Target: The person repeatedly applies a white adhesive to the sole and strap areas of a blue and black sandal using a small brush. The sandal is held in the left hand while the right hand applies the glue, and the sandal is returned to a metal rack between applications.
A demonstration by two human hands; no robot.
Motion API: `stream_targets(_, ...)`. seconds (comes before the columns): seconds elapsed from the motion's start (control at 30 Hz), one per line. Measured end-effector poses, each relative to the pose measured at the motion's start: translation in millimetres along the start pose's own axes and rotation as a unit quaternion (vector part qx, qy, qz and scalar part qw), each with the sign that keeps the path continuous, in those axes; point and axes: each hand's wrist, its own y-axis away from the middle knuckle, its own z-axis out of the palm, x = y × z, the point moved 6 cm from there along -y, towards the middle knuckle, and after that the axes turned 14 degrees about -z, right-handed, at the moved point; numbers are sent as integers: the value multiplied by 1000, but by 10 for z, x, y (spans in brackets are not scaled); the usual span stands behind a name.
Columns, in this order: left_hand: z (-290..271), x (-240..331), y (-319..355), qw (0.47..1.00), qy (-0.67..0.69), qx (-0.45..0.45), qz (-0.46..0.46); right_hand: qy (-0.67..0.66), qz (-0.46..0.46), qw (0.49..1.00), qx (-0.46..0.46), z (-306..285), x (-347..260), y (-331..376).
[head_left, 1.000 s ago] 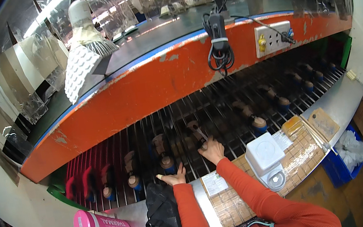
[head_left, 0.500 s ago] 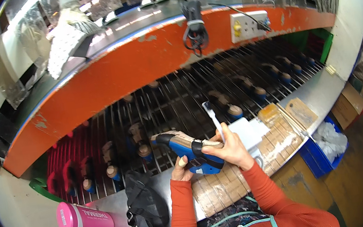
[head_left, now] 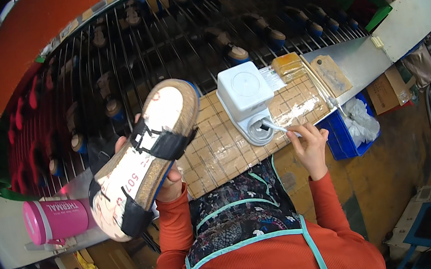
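My left hand [head_left: 172,186] is wrapped round a half-made shoe on a blue last [head_left: 131,175], its pale underside turned up. Black straps fold over the edges of that underside, and a brown band runs along the side. The hand is partly hidden behind the shoe. Between the thumb and fingers of my right hand [head_left: 311,145] is the pale handle of a brush [head_left: 278,127]. The brush's tip is down inside the round mouth of a white glue-pot-like container [head_left: 245,94], so its bristles are hidden.
Under the container lies a taped cardboard sheet [head_left: 208,158]. An amber block [head_left: 289,66] and thin sticks [head_left: 318,83] are beside it. Beyond is a rack of metal rods [head_left: 170,57] carrying several shoes. A pink jug [head_left: 63,218] stands left; a blue bin [head_left: 339,141] with plastic bags is right.
The brush has gone from upright beside the shoe down into the white container. My right hand has left the shoe. The shoe has turned underside up and moved left; my view tilts lower.
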Motion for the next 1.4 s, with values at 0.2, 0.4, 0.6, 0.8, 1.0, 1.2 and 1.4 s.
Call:
stream_targets(0.2, -54, 240, 150, 985, -157, -2, 74, 66, -67, 996, 9, 138, -23, -66)
stream_targets(0.4, 11, 195, 255, 981, -176, -4, 87, 115, -123, 986, -4, 146, -94, -114)
stream_targets(0.6, -89, -21, 304, 982, -177, 10, 70, -126, 78, 986, -76, 249, 323, 7)
stream_targets(0.8, -153, -467, 338, 985, -169, 27, -13, -458, 268, 841, -105, 579, 403, 215)
stream_targets(1.0, 225, -339, 364, 902, -370, -9, 223, -224, 19, 969, 103, -62, -258, -323)
stream_targets(1.2, 317, -184, 335, 882, -402, -6, 248, -343, -19, 927, 154, -173, -882, -528)
stream_targets(1.4, 258, -143, 425, 866, -434, -11, 247, -319, 5, 937, 138, 73, -996, -592)
